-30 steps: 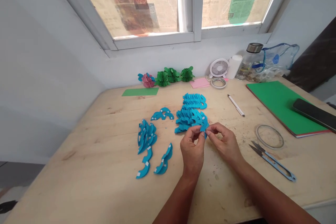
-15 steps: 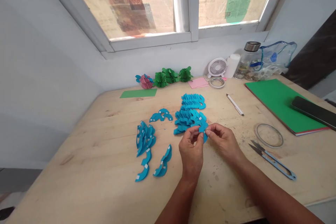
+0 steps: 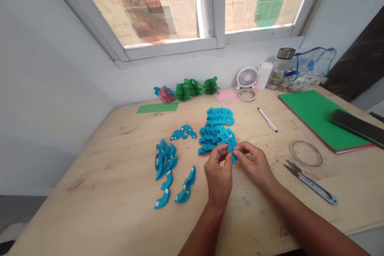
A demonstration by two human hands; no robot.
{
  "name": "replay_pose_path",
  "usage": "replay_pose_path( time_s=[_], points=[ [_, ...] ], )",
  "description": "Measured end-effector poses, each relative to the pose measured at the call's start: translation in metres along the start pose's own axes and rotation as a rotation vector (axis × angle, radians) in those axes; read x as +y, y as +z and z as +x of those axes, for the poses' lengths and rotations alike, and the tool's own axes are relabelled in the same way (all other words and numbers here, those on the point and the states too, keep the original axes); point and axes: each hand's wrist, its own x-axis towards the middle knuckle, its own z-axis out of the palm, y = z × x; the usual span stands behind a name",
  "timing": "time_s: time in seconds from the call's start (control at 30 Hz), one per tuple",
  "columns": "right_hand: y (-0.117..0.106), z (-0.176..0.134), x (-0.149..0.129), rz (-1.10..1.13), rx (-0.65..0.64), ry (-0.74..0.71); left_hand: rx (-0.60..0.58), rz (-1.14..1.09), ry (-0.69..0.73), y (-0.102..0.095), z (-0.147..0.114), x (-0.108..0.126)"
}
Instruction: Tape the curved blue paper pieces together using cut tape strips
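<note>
Between my two hands is a blue scalloped paper cutout (image 3: 231,144), its lower edge pinched at the fingertips. My left hand (image 3: 220,170) grips it from the left, thumb and finger closed. From the right, my right hand (image 3: 253,162) pinches the same edge, its fingertips close to the left ones. Behind the hands, the cutout meets a pleated blue paper stack (image 3: 209,139), with a second pleated stack (image 3: 220,116) farther back. To the left lie a fanned blue paper bunch (image 3: 165,160), a curved blue piece (image 3: 186,186) and an arched blue piece (image 3: 183,132), bearing small white patches.
Thread snips (image 3: 312,183), a tape roll (image 3: 307,154) and a white pen (image 3: 267,120) lie to the right. A black phone (image 3: 357,128) rests on green sheets (image 3: 315,116). Along the wall stand green paper flowers (image 3: 193,87), a small fan (image 3: 247,77) and a bottle (image 3: 280,68).
My view has shifted very slightly. Both hands stay at the same blue cutout, and the white patch at its lower edge no longer shows.
</note>
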Motion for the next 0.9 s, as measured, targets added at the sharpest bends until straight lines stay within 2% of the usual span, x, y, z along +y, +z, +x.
replay_pose_path(
  time_s=[0.27, 0.53, 0.73, 0.9],
  points=[
    [0.0010, -0.0003, 0.0021, -0.034, -0.020, -0.020, -0.012, 0.088, 0.039, -0.0004, -0.0004, 0.0008],
    [0.0027, -0.0015, 0.0050, -0.096, 0.026, -0.065, 0.007, 0.100, 0.048, 0.0014, -0.0007, -0.0011],
    [0.0041, -0.0026, 0.0031, -0.173, 0.099, -0.139, 0.031, 0.106, 0.040, 0.0018, -0.0023, -0.0012],
    [0.0067, -0.0035, 0.0070, -0.202, 0.111, -0.240, 0.070, 0.157, 0.058, 0.0008, -0.0014, -0.0016]
  ],
)
